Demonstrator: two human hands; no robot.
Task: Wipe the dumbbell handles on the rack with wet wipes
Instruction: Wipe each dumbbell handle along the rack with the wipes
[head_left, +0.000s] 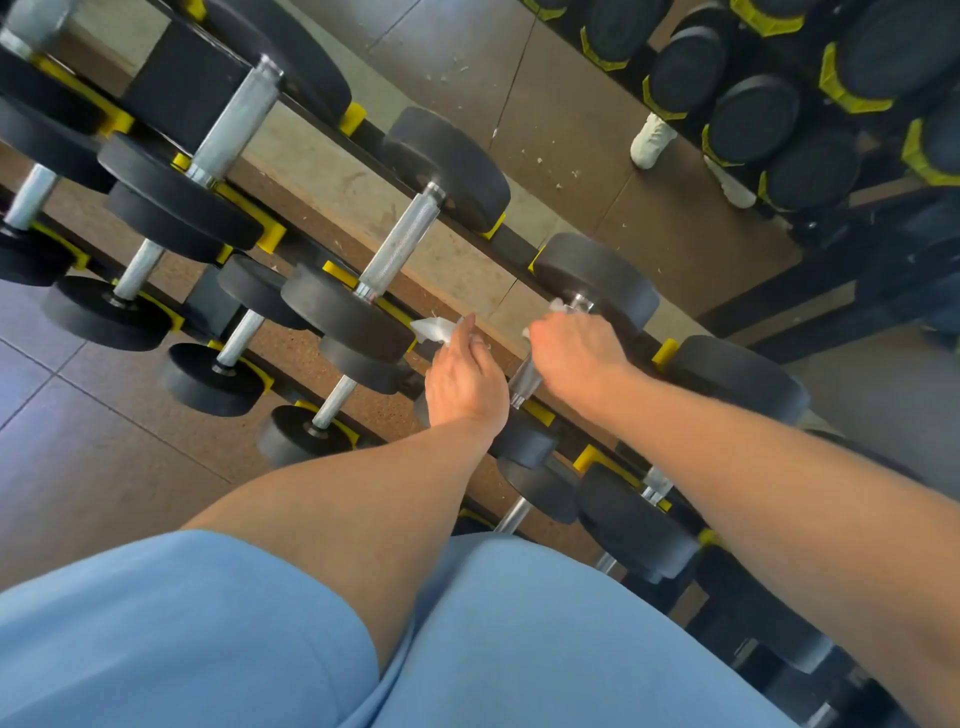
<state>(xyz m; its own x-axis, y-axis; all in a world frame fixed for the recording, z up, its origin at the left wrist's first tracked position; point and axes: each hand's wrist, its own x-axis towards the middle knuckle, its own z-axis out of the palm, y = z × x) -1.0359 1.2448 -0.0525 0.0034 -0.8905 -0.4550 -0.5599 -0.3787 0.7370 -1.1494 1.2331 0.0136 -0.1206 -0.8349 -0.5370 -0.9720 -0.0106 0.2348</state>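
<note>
While gripping a handle (524, 375), right hand (574, 353) wipes; no legible labels.

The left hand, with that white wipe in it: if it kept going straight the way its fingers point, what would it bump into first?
Probably the black dumbbell head just beyond the wipe held in the left hand, though depth is hard to judge here.

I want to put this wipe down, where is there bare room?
The floor left of the rack is bare. The rack is crowded with dumbbells, and the right hand is gripping one handle.
</note>
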